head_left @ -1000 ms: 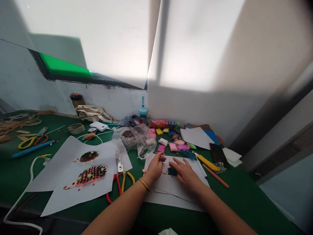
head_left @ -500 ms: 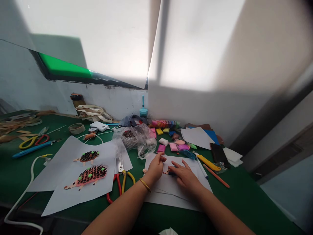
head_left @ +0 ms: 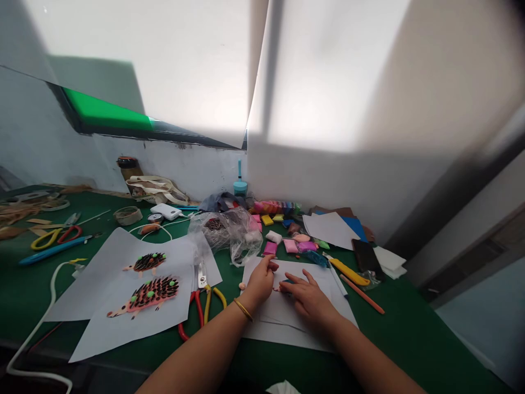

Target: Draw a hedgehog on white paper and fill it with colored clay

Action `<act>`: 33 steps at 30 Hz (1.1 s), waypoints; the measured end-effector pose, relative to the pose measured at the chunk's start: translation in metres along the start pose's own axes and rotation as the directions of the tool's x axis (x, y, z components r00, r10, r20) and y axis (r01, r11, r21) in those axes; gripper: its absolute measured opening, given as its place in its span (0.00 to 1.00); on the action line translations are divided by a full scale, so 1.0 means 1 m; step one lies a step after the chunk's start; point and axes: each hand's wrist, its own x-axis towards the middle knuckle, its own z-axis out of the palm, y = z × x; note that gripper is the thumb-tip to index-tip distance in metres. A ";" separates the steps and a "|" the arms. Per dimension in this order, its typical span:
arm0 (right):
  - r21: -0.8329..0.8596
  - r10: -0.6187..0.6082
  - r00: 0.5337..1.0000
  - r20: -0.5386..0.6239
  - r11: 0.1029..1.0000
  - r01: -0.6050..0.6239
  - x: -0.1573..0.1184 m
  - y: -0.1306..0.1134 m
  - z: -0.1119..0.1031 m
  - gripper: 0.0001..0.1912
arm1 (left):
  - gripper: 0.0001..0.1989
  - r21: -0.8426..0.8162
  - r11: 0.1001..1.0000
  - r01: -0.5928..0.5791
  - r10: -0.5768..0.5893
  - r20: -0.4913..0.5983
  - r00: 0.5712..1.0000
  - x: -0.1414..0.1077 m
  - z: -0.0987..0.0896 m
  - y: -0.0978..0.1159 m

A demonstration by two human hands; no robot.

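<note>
My right hand (head_left: pixel 308 293) is palm down over the white paper (head_left: pixel 283 316), its fingers spread. Beneath its fingertips lies a small dark figure with a pale snout (head_left: pixel 276 290), mostly covered by the hand. My left hand (head_left: pixel 262 280), with a gold bangle at the wrist, rests on its side at the paper's left part. Its fingers are curled together, and anything inside them is hidden. A small peach lump of clay (head_left: pixel 241 285) lies just left of it. Two finished hedgehog figures, a larger pink one (head_left: pixel 143 298) and a smaller one (head_left: pixel 150 262), lie on sheets to the left.
Red- and yellow-handled pliers (head_left: pixel 202 298) lie left of my forearm. Behind the paper are several clay packets (head_left: pixel 269 248) and a clear plastic bag (head_left: pixel 229 230). A yellow cutter (head_left: pixel 350 272), an orange stick (head_left: pixel 363 294) and a phone (head_left: pixel 365 256) lie to the right.
My right hand has shifted slightly left, its fingers covering more of the small dark figure. My left hand stays nearly still.
</note>
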 end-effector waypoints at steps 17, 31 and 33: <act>0.051 0.152 0.985 -0.084 0.988 -0.148 0.003 0.017 0.008 0.37 | 0.25 0.068 0.995 -0.079 0.076 0.050 0.996 -0.004 0.002 -0.004; 0.228 0.351 0.914 -0.203 0.925 -0.304 -0.009 0.039 0.007 0.32 | 0.26 0.387 0.822 -0.417 0.311 0.308 0.899 -0.019 0.003 0.015; 0.232 0.361 0.916 -0.176 0.919 -0.318 -0.013 0.044 0.006 0.31 | 0.26 0.405 0.809 -0.427 0.315 0.315 0.895 -0.019 0.003 0.018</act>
